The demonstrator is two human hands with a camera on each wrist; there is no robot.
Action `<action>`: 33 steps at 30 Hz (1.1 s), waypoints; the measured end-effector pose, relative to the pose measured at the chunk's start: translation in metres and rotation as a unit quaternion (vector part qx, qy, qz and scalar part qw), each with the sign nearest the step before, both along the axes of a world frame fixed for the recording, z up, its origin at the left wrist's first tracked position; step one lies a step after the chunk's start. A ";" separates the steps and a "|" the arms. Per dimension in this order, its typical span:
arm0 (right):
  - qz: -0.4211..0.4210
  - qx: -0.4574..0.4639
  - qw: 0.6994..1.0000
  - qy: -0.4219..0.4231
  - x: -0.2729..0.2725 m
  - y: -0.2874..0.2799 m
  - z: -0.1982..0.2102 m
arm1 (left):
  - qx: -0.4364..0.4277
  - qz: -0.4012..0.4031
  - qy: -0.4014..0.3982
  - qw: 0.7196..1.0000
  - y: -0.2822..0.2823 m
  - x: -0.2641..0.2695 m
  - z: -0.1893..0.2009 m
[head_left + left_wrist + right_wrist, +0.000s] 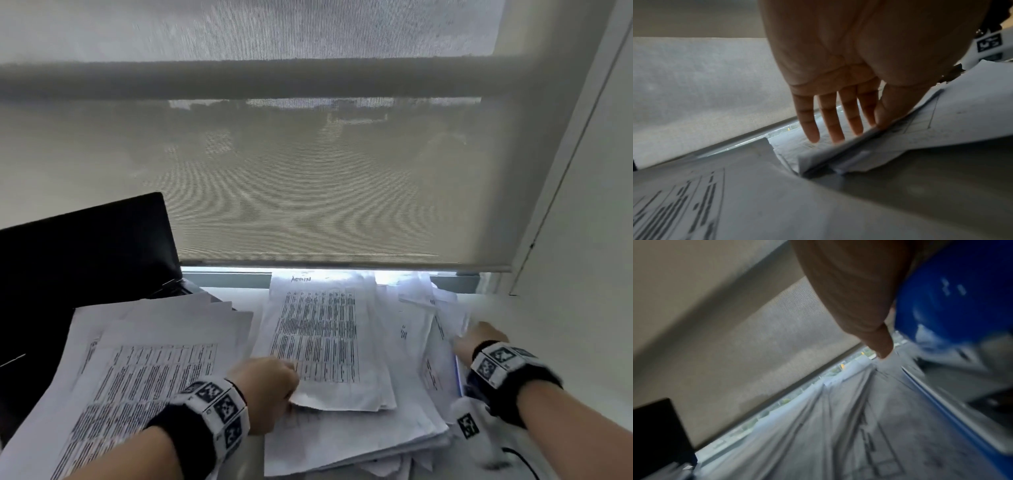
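Observation:
Several piles of printed sheets cover a desk under a window. My left hand (270, 387) pinches the near left corner of the middle pile (322, 335), whose top sheet is a dense table. In the left wrist view the thumb lies on that pile (941, 126) and the fingers (830, 123) reach under its lifted edge. My right hand (476, 339) reaches into the loose right pile (424, 342), its fingers hidden among the sheets. Something with a blue edge (459, 373) lies by that wrist and shows as a blurred blue object (951, 301). A single digit (881, 350) points at the papers.
A black laptop (82, 253) stands open at the left, behind a fanned left pile (144, 370). A roller blind (308, 188) hangs low over the window behind the desk. A white wall (582, 240) closes the right side. A white tagged device (469, 425) with a black cable (524, 459) lies near the right forearm.

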State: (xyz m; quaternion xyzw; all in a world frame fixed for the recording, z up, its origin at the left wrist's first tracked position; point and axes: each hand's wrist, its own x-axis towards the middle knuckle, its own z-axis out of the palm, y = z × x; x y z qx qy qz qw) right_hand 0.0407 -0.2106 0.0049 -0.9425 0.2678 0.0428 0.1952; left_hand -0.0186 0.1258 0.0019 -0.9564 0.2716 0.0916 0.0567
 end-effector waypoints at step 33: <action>0.113 0.040 0.993 -0.018 -0.134 -0.061 -0.019 | -0.208 0.124 0.079 0.967 -0.026 -0.059 0.028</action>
